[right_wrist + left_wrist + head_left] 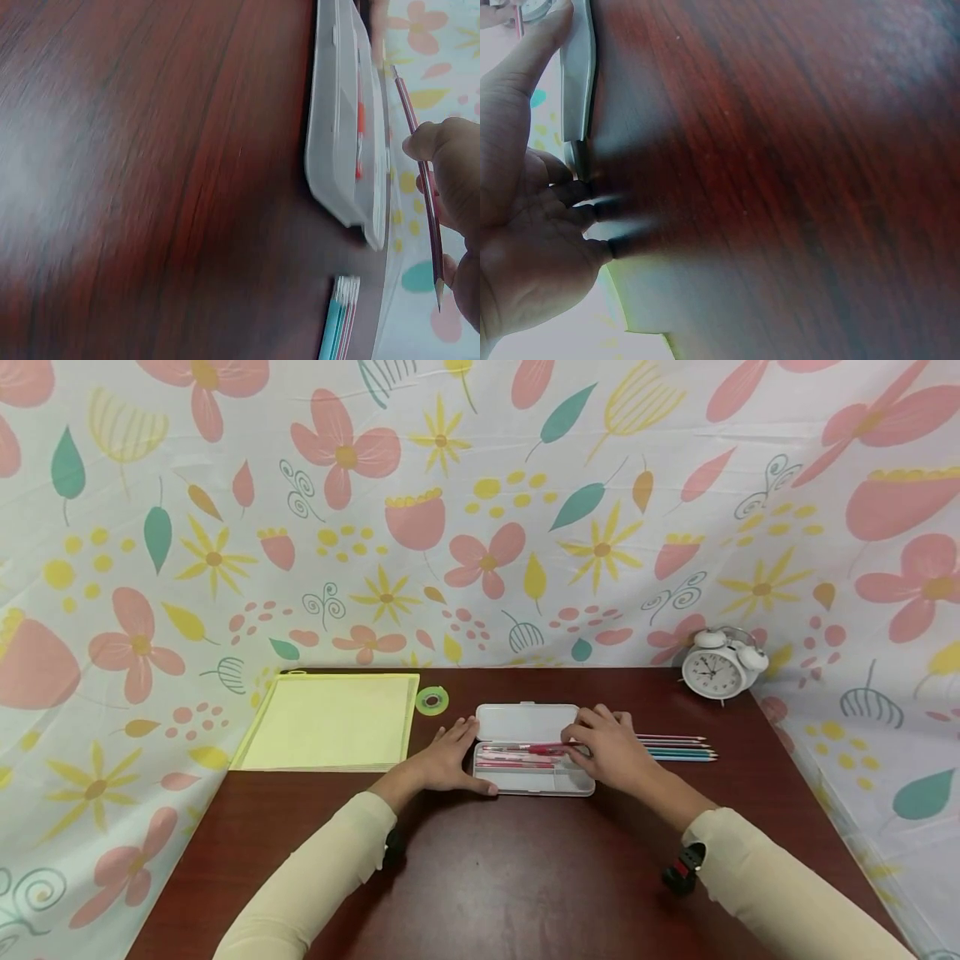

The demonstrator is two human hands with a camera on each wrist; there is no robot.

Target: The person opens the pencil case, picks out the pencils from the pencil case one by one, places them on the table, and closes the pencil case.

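Note:
A white pencil case (pixel 517 782) lies on the table with its lid (pixel 527 722) folded back. Inside it are red and pink pencils (pixel 517 765) and other slim items. My left hand (pixel 447 762) rests at the case's left end, fingers spread behind and thumb along the front edge. In the left wrist view the thumb lies against the front wall of the case. Over the right part of the case, my right hand (pixel 609 750) pinches a dark red pencil (pixel 434 225) between thumb and fingers. Its sharpened tip points to the right.
Several pencils (pixel 678 751), blue and dark red, lie side by side right of the case. A white alarm clock (pixel 716 670) stands at the back right. Yellow paper (pixel 330 722) and a green tape roll (pixel 432 700) are at the left. A flowered cloth hangs behind the table.

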